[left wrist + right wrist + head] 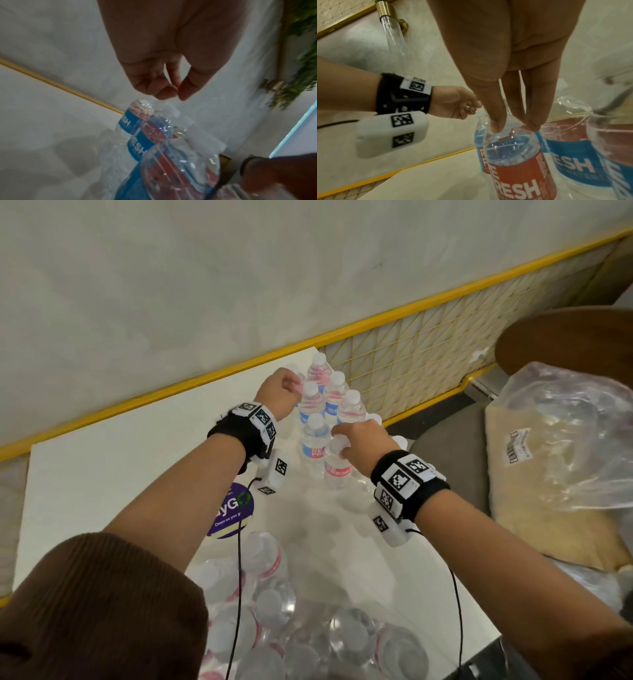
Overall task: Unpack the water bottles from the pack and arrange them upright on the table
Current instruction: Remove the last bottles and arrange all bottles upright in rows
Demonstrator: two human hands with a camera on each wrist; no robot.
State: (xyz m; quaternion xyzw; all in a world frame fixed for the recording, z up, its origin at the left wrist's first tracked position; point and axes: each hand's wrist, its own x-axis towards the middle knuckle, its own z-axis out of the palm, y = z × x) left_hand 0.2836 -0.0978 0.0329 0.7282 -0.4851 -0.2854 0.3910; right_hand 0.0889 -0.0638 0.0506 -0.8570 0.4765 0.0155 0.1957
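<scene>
So that it stands upright beside the standing bottles, the right hand pinches the red-labelled bottle by its top; the left hand hovers, fingers loosely curled, empty.

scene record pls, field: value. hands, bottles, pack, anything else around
right hand: pinches the top of the red-label bottle, which is upright at the group's near edge
left hand: fingers curled at the far-left bottle; grip unclear
upright bottles: cluster at the far corner of the table, blue and red labels
pack: near edge of table, bottles left in the wrap
other: purple sticker on table; plastic bag to the right of it
</scene>
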